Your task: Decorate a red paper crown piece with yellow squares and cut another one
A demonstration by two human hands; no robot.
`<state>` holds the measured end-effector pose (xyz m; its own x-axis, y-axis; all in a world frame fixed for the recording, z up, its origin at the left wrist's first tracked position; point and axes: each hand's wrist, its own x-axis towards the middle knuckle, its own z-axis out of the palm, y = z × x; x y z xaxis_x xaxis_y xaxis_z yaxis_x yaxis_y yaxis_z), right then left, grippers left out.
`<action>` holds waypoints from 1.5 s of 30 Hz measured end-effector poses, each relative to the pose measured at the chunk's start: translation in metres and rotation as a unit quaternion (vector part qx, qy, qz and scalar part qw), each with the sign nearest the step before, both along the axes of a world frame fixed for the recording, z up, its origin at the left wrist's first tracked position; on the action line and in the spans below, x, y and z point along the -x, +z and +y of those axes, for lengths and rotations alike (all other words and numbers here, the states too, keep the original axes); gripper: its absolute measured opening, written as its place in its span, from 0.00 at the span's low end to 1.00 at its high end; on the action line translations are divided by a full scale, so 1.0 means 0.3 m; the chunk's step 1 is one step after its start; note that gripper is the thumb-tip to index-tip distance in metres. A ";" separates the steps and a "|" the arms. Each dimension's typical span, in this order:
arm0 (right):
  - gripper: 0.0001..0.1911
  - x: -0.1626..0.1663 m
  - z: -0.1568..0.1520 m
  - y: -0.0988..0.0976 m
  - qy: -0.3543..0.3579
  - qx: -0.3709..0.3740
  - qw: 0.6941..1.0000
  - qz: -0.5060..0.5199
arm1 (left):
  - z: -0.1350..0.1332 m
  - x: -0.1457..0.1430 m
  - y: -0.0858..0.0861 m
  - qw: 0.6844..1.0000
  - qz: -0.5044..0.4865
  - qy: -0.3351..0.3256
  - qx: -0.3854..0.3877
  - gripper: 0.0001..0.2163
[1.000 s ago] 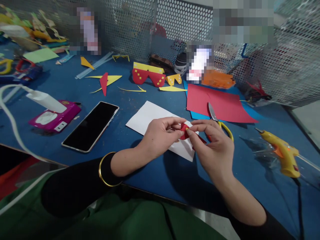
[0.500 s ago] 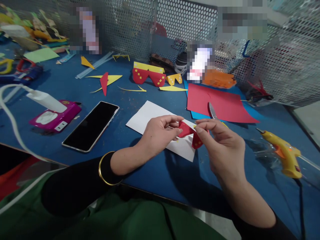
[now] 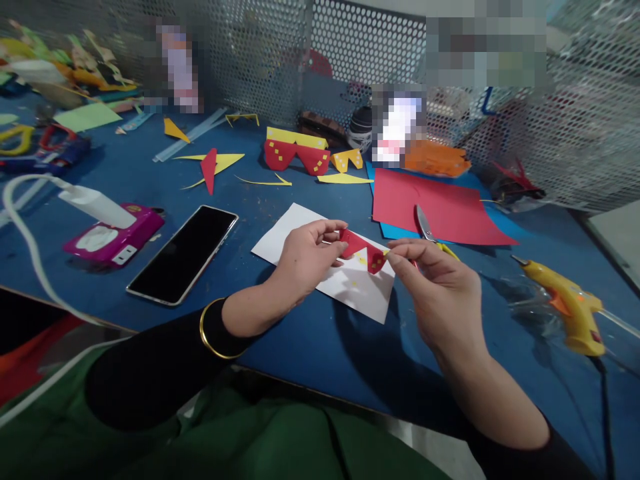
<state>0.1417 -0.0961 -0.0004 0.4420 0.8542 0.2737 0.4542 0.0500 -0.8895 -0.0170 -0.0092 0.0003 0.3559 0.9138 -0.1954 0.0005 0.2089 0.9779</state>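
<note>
Red paper glasses (image 3: 376, 260) with small yellow squares on the right lens are held above a white sheet (image 3: 300, 223). My left hand (image 3: 313, 252) is closed on their left end, thumb in front, so that part is covered. At the right end, the thumb and forefinger of my right hand (image 3: 435, 283) pinch a tiny yellow paper piece (image 3: 386, 253), close to the lens edge. A few yellow specks lie on the white sheet below. Scissors (image 3: 424, 223) with yellow handles lie beyond my right hand, partly hidden by it.
Red paper (image 3: 435, 207) lies on blue paper at the right, near a yellow glue gun (image 3: 570, 303). A phone (image 3: 185, 253) and a purple power socket (image 3: 120, 233) are at the left. Finished red-and-yellow glasses (image 3: 297, 157) and paper scraps stand farther back, before a mesh partition (image 3: 370, 40).
My left hand has shifted left and slightly up with the red glasses. More of the right lens now shows, out from behind my right fingers, which have barely moved.
</note>
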 end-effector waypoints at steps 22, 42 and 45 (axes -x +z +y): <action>0.04 0.051 0.022 -0.010 -0.002 -0.052 0.987 -0.151 | -0.048 -0.014 0.027 0.997 -0.033 -0.063 0.030 0.13; 0.04 0.051 0.011 0.013 -0.039 -0.044 0.988 -0.144 | -0.054 -0.011 0.024 0.996 -0.045 -0.066 0.029 0.14; 0.06 0.049 0.009 0.014 -0.040 0.013 0.995 -0.087 | -0.057 -0.012 0.025 0.997 -0.036 -0.068 0.019 0.13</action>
<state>0.1270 -0.0935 0.0039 0.4563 0.8261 0.3307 0.6036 -0.0144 -0.7971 -0.0134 -0.0263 0.0078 0.4909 0.8484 -0.1983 -0.0381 0.2483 0.9679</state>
